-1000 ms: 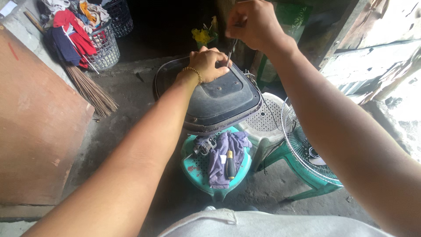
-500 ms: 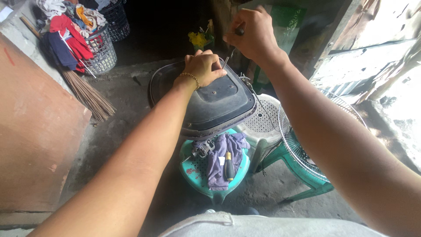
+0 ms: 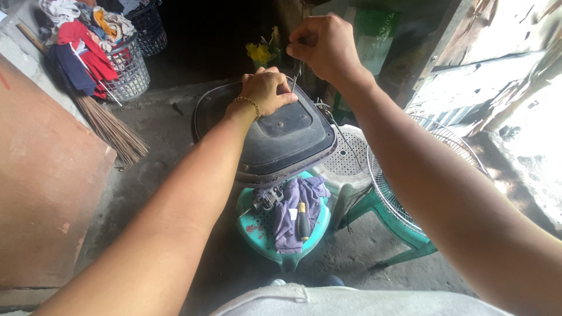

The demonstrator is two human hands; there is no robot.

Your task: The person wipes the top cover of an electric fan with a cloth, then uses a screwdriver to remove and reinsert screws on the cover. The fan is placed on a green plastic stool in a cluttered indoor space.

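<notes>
Fingers (image 3: pixel 304 44) of my right hand (image 3: pixel 328 47) pinch a thin wire (image 3: pixel 297 73) taut, running down to my left hand (image 3: pixel 266 90), whose fingers press flat and hold nothing on the dark, dusty square fan base (image 3: pixel 281 134) beneath them. I judge I'm threading wiring; next calls for a steady, gentle pull. Below lies a screwdriver (image 3: pixel 303 219).
</notes>
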